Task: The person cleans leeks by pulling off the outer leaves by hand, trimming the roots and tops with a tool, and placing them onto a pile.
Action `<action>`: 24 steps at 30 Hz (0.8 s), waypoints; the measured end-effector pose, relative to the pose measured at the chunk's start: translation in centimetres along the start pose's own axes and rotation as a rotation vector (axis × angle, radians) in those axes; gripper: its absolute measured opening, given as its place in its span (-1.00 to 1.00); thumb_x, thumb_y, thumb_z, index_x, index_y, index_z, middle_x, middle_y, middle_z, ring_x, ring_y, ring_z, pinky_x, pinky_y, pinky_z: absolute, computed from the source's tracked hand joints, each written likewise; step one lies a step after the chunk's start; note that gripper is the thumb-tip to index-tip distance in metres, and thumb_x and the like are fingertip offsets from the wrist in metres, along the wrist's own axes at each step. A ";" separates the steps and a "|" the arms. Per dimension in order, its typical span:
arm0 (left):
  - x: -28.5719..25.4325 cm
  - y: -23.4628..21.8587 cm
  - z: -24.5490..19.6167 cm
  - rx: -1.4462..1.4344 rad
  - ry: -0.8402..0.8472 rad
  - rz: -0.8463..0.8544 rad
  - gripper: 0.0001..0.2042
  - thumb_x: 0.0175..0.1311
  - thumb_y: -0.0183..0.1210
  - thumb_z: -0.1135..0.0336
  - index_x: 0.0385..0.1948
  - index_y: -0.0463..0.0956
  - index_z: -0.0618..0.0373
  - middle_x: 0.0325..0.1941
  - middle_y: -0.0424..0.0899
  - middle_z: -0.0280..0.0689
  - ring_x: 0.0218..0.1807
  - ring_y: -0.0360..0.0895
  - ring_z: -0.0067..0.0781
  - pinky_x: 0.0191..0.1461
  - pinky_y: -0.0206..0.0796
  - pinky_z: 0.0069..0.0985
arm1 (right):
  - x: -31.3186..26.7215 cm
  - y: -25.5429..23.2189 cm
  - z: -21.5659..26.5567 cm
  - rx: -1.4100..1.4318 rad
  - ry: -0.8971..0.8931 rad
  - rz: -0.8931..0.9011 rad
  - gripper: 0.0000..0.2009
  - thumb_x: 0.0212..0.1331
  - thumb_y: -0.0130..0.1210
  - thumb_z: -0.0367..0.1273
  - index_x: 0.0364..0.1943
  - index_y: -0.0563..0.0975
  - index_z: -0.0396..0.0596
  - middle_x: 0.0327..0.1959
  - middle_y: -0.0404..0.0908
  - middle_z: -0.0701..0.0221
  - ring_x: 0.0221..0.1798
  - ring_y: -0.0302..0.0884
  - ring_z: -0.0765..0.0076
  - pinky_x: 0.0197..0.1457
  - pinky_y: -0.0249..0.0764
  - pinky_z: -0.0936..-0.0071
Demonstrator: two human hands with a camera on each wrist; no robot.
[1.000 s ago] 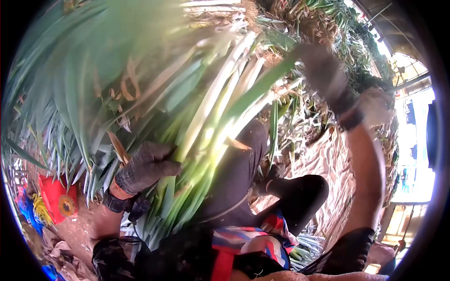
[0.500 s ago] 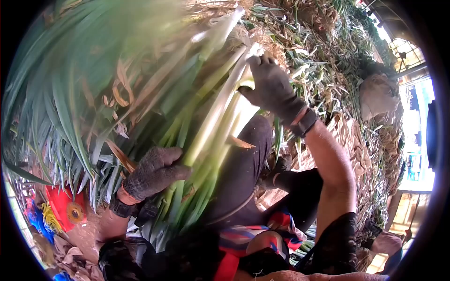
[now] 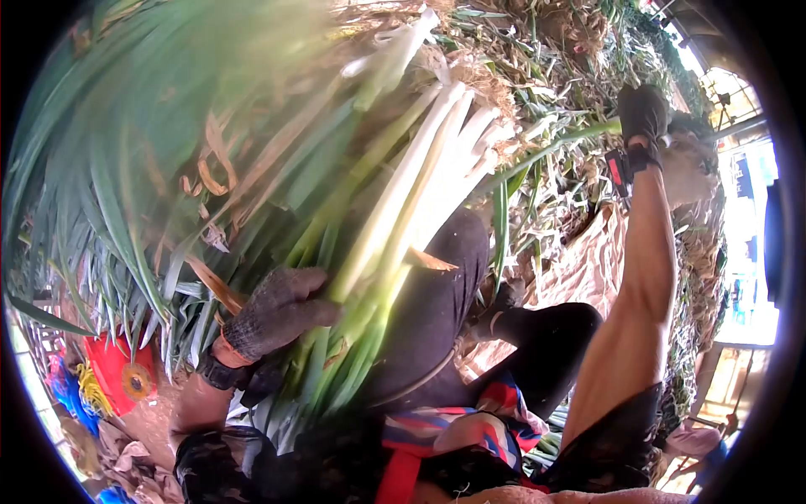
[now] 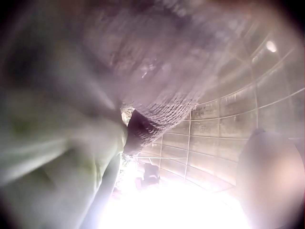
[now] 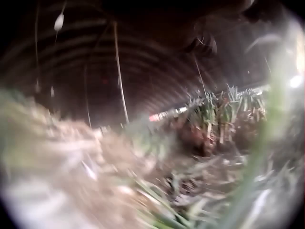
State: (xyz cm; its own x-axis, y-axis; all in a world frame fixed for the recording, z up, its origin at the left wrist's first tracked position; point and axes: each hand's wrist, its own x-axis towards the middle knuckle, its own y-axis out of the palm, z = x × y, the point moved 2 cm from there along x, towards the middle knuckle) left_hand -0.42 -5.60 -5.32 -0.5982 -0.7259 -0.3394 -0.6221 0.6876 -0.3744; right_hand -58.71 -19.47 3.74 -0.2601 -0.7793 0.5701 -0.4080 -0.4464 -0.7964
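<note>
A bunch of thick green onions [image 3: 420,189] lies slanted across the person's thigh, white stalks and roots pointing up and away, green leaves toward the body. My gloved left hand [image 3: 277,315] grips the bunch where white turns to green; the far fingers are hidden behind the stalks. In the left wrist view the glove [image 4: 162,62] presses close against blurred green leaves [image 4: 62,157]. My gloved right hand [image 3: 644,113] is stretched out at the upper right, away from the bunch. It holds one end of a long green leaf [image 3: 558,147] that trails back toward the stalks.
A large heap of green onions [image 3: 126,202] fills the left side. Peeled leaves and scraps [image 3: 554,92] cover the ground at the back and right, beside a crumpled tan sheet [image 3: 588,260]. A red container [image 3: 117,374] stands at the lower left.
The right hand came from the upper right to the white stalks, then swung back out to the upper right with a leaf. The left hand keeps its hold on the bunch.
</note>
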 end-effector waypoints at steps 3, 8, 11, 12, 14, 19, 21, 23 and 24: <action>0.1 0.1 -1.6 0.020 -0.114 0.038 -0.70 0.07 0.26 0.17 -0.54 0.46 0.25 -0.67 0.37 -0.18 -0.60 0.33 -0.38 -0.49 0.20 -0.38 | -5.1 -4.4 7.3 0.222 -0.240 0.000 -0.59 0.09 0.18 -0.18 -0.02 0.51 -0.11 -0.15 0.63 0.19 -0.13 0.61 0.06 -0.05 0.52 0.19; 2.9 -0.5 -3.6 0.392 0.288 -0.233 -0.60 0.13 0.23 0.12 -0.13 0.47 0.25 -0.43 0.59 -0.02 -0.34 0.59 -0.04 -0.23 0.43 -0.28 | -12.7 -5.5 19.4 0.737 -0.643 -0.067 -0.58 0.02 0.31 -0.24 -0.06 0.49 -0.13 -0.24 0.60 0.18 -0.20 0.60 0.15 -0.23 0.55 0.33; 6.5 -0.2 -3.6 0.427 0.137 -0.087 -0.52 0.13 0.25 0.15 -0.01 0.41 0.30 -0.30 0.60 0.03 -0.25 0.58 0.01 -0.10 0.42 -0.24 | -10.5 -3.8 22.0 0.714 -0.483 -0.024 -0.56 0.05 0.29 -0.18 -0.08 0.48 -0.18 -0.28 0.60 0.15 -0.23 0.60 0.13 -0.26 0.52 0.26; 7.0 0.4 -4.6 0.343 0.037 -0.004 -0.52 0.14 0.24 0.17 0.01 0.40 0.32 -0.26 0.61 0.05 -0.21 0.58 0.02 -0.05 0.42 -0.24 | -9.2 -3.7 23.1 0.712 -0.448 -0.043 -0.48 0.05 0.29 -0.07 -0.09 0.47 -0.23 -0.30 0.60 0.15 -0.24 0.60 0.11 -0.26 0.50 0.18; 8.2 1.5 -5.2 0.393 0.077 0.032 -0.52 0.16 0.21 0.21 0.05 0.39 0.35 -0.11 0.57 0.11 -0.07 0.55 0.05 0.04 0.41 -0.22 | -7.0 -2.1 24.6 0.629 -0.339 0.255 -0.36 -0.02 0.29 0.04 -0.06 0.47 -0.24 -0.29 0.61 0.14 -0.25 0.60 0.08 -0.24 0.50 0.16; 6.4 3.5 -2.7 0.617 0.313 -0.021 -0.36 0.15 0.23 0.17 0.22 0.25 0.33 0.03 0.50 0.17 -0.03 0.50 0.16 0.06 0.39 -0.12 | -5.4 -0.2 26.5 0.497 -0.436 0.600 -0.69 -0.05 0.19 -0.24 -0.29 0.61 -0.20 -0.30 0.63 0.11 -0.20 0.63 0.04 -0.10 0.56 0.22; 5.9 4.0 -2.5 0.603 0.438 -0.109 -0.34 0.12 0.26 0.13 0.20 0.27 0.34 -0.01 0.51 0.15 -0.09 0.52 0.14 -0.02 0.40 -0.12 | -4.9 0.5 26.1 0.592 -0.628 0.548 -0.79 -0.04 0.12 -0.34 -0.36 0.64 -0.16 -0.30 0.64 0.11 -0.21 0.63 0.02 -0.10 0.56 0.22; 5.9 4.3 -3.5 0.423 0.558 -0.244 -0.35 0.09 0.28 0.10 0.16 0.31 0.34 -0.06 0.53 0.13 -0.15 0.53 0.12 -0.10 0.41 -0.12 | -4.2 -1.3 24.9 0.429 -0.590 0.439 -0.84 -0.03 0.07 -0.41 -0.37 0.65 -0.08 -0.35 0.65 0.18 -0.26 0.64 0.07 -0.16 0.56 0.18; 5.3 4.5 -3.4 0.529 0.491 -0.222 -0.35 0.07 0.29 0.10 0.15 0.33 0.33 -0.08 0.53 0.12 -0.16 0.53 0.11 -0.11 0.41 -0.12 | -2.7 -1.3 23.3 0.298 -0.603 0.261 -0.86 0.00 0.07 -0.41 -0.39 0.64 -0.06 -0.40 0.65 0.20 -0.32 0.64 0.10 -0.20 0.56 0.18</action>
State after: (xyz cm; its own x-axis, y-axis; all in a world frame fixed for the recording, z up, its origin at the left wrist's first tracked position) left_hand -8.09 -6.31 -5.89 -0.7203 -0.6726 0.1696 -0.5031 0.3381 -0.7954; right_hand -37.09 -26.99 -1.43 0.2467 -0.9457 0.2119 -0.1198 -0.2467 -0.9617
